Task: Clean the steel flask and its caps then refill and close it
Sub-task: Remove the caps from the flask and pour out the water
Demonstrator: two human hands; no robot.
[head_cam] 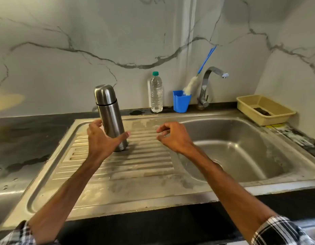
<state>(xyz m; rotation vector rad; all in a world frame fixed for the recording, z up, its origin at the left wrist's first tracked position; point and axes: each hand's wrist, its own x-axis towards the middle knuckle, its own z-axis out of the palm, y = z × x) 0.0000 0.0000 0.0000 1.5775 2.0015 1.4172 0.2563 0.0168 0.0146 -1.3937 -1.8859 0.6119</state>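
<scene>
While the steel flask [110, 117] stands upright and capped on the sink's ribbed drainboard [144, 167], the left hand [100, 140] spreads wide around its lower body, thumb across the front; the right hand [174, 138] hovers nearby, fingers loosely curled, holding nothing

A dark counter [29, 131] carries a steel sink [153, 200], its ribbed drainboard [135, 167] lying left of the basin [241, 147]. A capped steel flask [110, 117] stands upright on the drainboard. Along the back edge, by the wall, stand a clear water bottle [156, 93], a blue cup [181, 102] holding a brush [190, 84], and the tap [205, 89]. A beige tray [278, 118] rests at the far right.
</scene>
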